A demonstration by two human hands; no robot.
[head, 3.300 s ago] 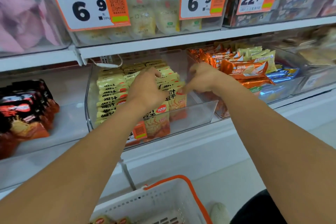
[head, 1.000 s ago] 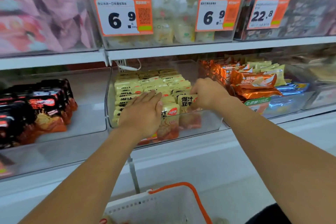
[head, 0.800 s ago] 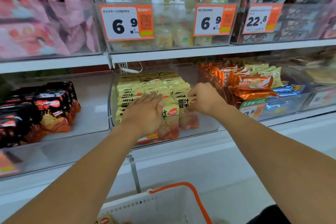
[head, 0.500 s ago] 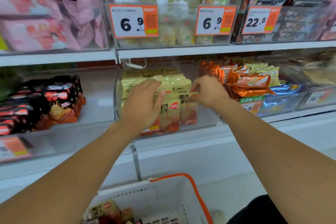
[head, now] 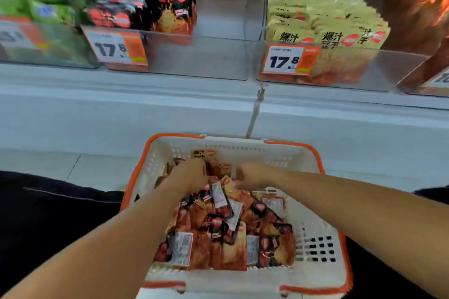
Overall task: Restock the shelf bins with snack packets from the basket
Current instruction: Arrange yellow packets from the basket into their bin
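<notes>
In the basket [head: 313, 247] on the floor below the shelf lay the snack packets [head: 226, 230], a loose heap of yellow and black ones, some face down with their labels up. Both hands were down in the far end of the heap. The left hand [head: 190, 173] had its fingers curled into the packets, seemingly round a yellow packet [head: 200, 153] that stood up past its knuckles — though blur hid the actual hold, so whether it was grasping I could not tell. The right hand [head: 252, 175] was likewise curled among the packets, its grip just as unclear.

The step looked like gathering the next batch. To do it well, it would pay to sort by colour in the basket — yellow ones squared into a stack, all facing one way — so they could drop upright behind the rows in the yellow bin [head: 379, 70]. The black ones belonged in the bin [head: 194, 56] left of it, which had far more bare room.
</notes>
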